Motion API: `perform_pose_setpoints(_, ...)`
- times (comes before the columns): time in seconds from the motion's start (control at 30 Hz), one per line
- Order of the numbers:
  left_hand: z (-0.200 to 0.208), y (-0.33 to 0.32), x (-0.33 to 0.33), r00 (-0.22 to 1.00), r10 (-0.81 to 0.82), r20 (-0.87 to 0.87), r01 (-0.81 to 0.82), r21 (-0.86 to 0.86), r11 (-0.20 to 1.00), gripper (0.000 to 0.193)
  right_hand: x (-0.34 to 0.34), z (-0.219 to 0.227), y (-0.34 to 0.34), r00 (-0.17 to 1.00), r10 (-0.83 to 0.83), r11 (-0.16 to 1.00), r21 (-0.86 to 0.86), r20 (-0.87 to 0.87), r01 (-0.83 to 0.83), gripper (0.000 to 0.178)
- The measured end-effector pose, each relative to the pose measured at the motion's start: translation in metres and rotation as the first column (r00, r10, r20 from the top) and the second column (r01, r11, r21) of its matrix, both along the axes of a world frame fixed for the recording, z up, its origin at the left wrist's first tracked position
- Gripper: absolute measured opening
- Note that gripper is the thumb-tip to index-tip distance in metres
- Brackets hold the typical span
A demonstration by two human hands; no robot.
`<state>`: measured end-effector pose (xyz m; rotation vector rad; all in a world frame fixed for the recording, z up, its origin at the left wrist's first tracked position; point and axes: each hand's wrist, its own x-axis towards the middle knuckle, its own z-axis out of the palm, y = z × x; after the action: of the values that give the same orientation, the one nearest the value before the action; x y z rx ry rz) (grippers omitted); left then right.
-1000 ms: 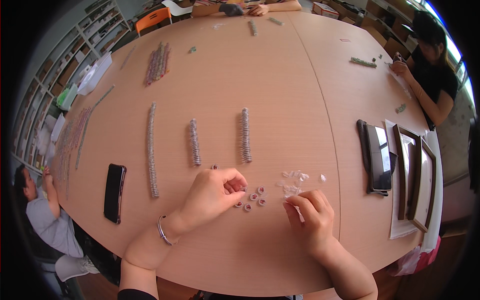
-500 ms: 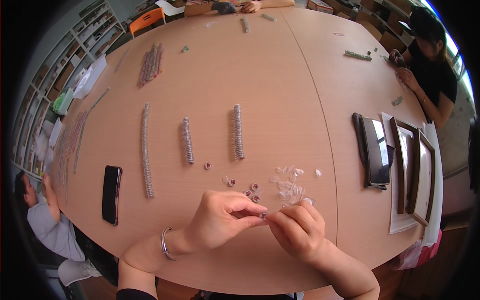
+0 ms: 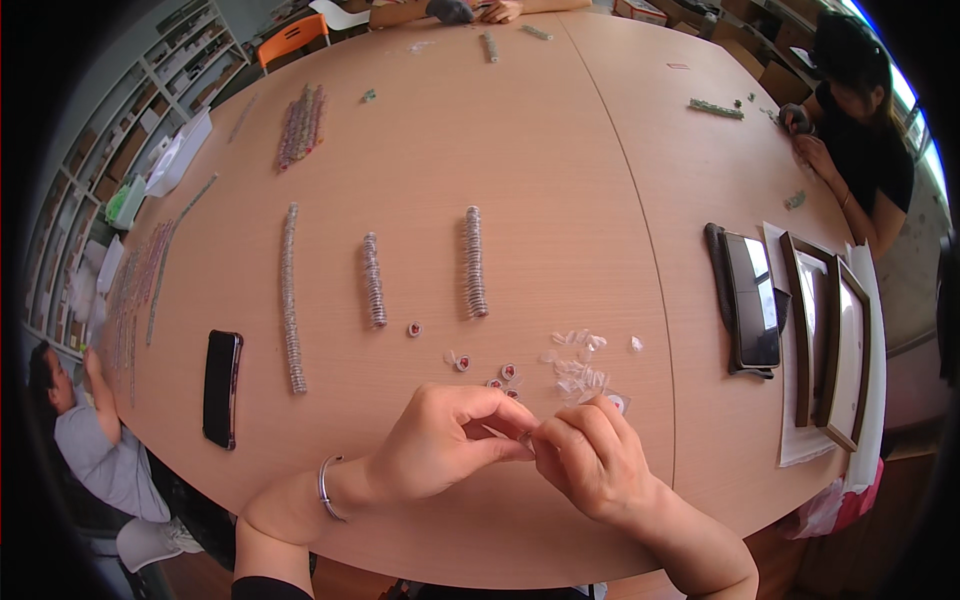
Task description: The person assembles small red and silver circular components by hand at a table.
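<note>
My left hand point(image 3: 440, 440) and my right hand point(image 3: 595, 455) meet fingertip to fingertip near the table's front edge. Between thumb and forefinger the left hand pinches a small round clear piece point(image 3: 525, 438), mostly covered by the fingers. My right fingers are closed against its other side; whether they hold anything else is hidden. Just beyond the hands lie several similar round pieces with red centres, one of them a round piece point(image 3: 462, 363). A heap of clear plastic bits point(image 3: 580, 375) spreads beyond my right hand, with a small clear bag point(image 3: 618, 402) partly behind it.
Three rows of stacked discs, including a long row point(image 3: 292, 300), lie farther out. A dark phone point(image 3: 222, 390) is at left; another phone point(image 3: 750, 300) and brown frames point(image 3: 808, 340) are at right. Other people sit around the table point(image 3: 560, 200), one person point(image 3: 855, 130) at far right.
My fingertips have closed further around the small round piece, which shows less now. My right hand has turned slightly, and more of the clear bag shows behind it.
</note>
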<state>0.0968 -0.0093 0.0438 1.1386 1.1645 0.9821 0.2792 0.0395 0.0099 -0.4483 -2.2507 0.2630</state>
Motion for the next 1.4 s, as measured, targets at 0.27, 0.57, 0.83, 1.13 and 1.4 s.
perform_pose_setpoints(0.27,0.000,0.009,-0.010,0.960,-0.060,0.273,0.127,-0.235,0.964,0.017,0.002,0.006,-0.001,0.999,-0.015,1.000,0.016,-0.035,0.016,0.027)
perform_pose_setpoints(0.57,-0.020,0.007,-0.016,0.834,0.010,0.552,0.171,-0.276,0.946,0.018,-0.001,0.008,-0.004,0.998,0.003,1.000,0.030,-0.056,-0.001,0.028)
perform_pose_setpoints(0.83,-0.018,0.014,-0.022,0.789,0.148,0.597,0.067,-0.323,0.944,0.018,-0.003,0.011,-0.009,0.993,0.113,0.994,0.004,-0.021,-0.113,0.029)
perform_pose_setpoints(1.13,-0.037,0.040,-0.029,0.890,0.423,-0.168,-0.358,0.315,0.879,0.011,0.000,0.004,-0.003,0.998,0.007,0.996,-0.083,-0.065,-0.012,0.028)
perform_pose_setpoints(1.4,-0.034,0.045,-0.024,0.748,0.456,-0.483,-0.349,0.298,0.888,0.006,0.001,0.003,-0.002,0.998,-0.002,0.995,-0.097,-0.065,-0.005,0.028)
